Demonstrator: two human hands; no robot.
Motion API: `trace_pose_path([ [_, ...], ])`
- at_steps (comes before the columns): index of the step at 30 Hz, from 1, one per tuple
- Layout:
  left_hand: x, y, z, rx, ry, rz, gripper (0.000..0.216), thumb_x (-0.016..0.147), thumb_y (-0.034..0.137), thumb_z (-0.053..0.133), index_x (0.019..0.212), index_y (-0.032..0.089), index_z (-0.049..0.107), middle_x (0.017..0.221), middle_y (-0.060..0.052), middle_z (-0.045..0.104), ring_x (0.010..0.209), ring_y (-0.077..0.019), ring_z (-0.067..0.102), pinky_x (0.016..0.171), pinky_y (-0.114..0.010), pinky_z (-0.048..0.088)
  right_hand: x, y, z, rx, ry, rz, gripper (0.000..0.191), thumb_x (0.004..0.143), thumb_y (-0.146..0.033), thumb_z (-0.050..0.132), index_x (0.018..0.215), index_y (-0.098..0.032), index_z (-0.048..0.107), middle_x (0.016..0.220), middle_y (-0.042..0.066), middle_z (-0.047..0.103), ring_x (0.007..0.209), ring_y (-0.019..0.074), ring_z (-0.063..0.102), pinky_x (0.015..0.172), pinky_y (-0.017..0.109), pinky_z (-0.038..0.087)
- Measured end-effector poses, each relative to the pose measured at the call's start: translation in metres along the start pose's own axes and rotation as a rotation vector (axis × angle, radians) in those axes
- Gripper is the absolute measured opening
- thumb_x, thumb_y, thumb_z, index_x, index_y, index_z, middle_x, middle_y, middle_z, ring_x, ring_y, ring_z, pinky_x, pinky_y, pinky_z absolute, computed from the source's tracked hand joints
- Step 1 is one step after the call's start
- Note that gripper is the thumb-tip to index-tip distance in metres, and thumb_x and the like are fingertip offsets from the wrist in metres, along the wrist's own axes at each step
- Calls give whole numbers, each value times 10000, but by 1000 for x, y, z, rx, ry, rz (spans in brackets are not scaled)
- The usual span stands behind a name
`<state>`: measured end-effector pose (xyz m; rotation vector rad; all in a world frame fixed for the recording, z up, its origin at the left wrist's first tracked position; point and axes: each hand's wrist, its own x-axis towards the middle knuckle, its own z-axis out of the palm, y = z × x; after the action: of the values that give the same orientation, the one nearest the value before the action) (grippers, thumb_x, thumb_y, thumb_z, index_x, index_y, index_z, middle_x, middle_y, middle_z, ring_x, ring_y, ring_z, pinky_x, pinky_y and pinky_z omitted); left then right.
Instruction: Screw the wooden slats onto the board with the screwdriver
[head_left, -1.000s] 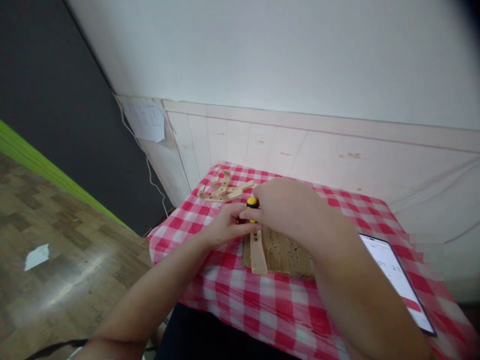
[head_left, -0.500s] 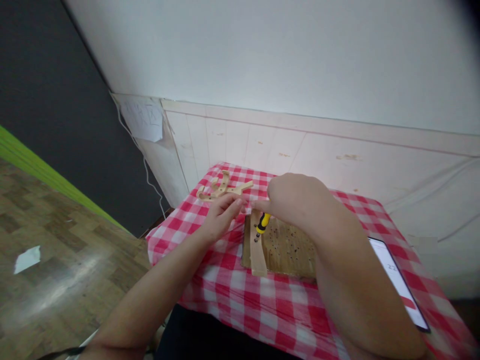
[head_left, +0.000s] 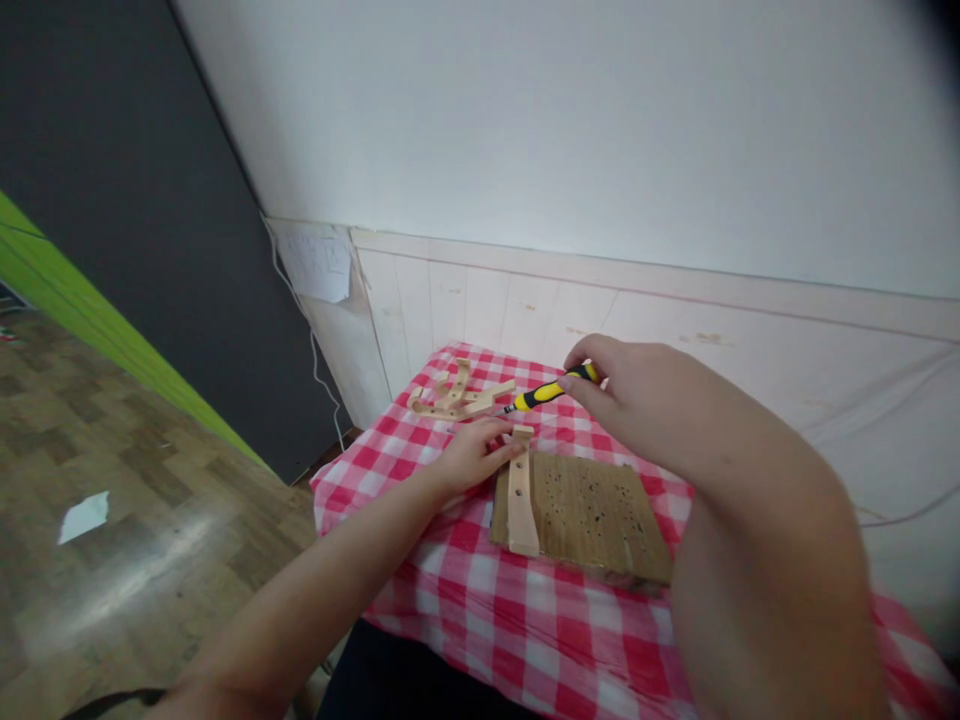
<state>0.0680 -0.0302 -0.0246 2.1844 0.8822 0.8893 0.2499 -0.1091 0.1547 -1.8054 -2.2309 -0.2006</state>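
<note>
My right hand [head_left: 637, 400] is closed round a yellow and black screwdriver [head_left: 546, 392], which lies nearly level with its tip pointing left above the table. My left hand [head_left: 472, 458] rests on the checked cloth, its fingers touching the top end of a pale wooden strip [head_left: 519, 492]. The strip lies along the left edge of a brown wooden board [head_left: 592, 515] dotted with small holes. Whether the left fingers pinch anything small is not visible.
A red and white checked cloth [head_left: 540, 620] covers the small table against a white panelled wall. A pile of pale wooden cut-out pieces [head_left: 459, 395] lies at the far left corner. A white cable [head_left: 315, 350] hangs down the wall at left. Wooden floor lies to the left.
My right hand has lifted the screwdriver off the strip and swung it from upright to nearly level. My left hand slid to the strip's top end. The phone at right has left the view.
</note>
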Motion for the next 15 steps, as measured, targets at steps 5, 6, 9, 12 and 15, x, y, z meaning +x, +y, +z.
trace_pose_path([
  [5, 2, -3, 4, -190, 3, -150, 232, 873, 343, 596, 953, 147, 691, 860, -43, 665, 733, -143, 576, 649, -244, 438, -2, 1, -4, 161, 202, -50, 252, 904, -265, 444, 1056, -186, 628, 905, 73, 684, 736, 193, 609, 659, 311, 407],
  [6, 1, -3, 4, -216, 7, -156, 224, 867, 340, 601, 933, 145, 691, 854, -40, 663, 734, -141, 572, 651, -241, 437, -2, -1, -3, 186, 285, -18, 252, 901, -253, 446, 1072, -179, 615, 922, 81, 681, 761, 199, 616, 674, 315, 416],
  [9, 1, -3, 4, -290, -2, -164, 236, 878, 348, 589, 909, 138, 693, 851, -39, 659, 755, -139, 565, 674, -243, 431, 0, -9, -2, 295, 494, 65, 256, 905, -245, 443, 1112, -178, 577, 968, 91, 665, 821, 204, 627, 704, 322, 445],
  [12, 2, -7, 5, -383, -28, -212, 266, 889, 378, 587, 931, 137, 692, 855, -34, 652, 760, -134, 552, 687, -248, 414, 3, -13, -1, 448, 540, 79, 262, 934, -290, 415, 1140, -199, 548, 963, 67, 653, 811, 185, 634, 699, 315, 467],
  [15, 4, -11, 7, -481, -72, -249, 293, 872, 411, 613, 918, 133, 694, 833, -30, 641, 743, -131, 540, 685, -252, 400, 4, -16, 1, 575, 519, 83, 274, 953, -386, 416, 1112, -208, 551, 882, 37, 646, 762, 169, 633, 681, 303, 475],
])
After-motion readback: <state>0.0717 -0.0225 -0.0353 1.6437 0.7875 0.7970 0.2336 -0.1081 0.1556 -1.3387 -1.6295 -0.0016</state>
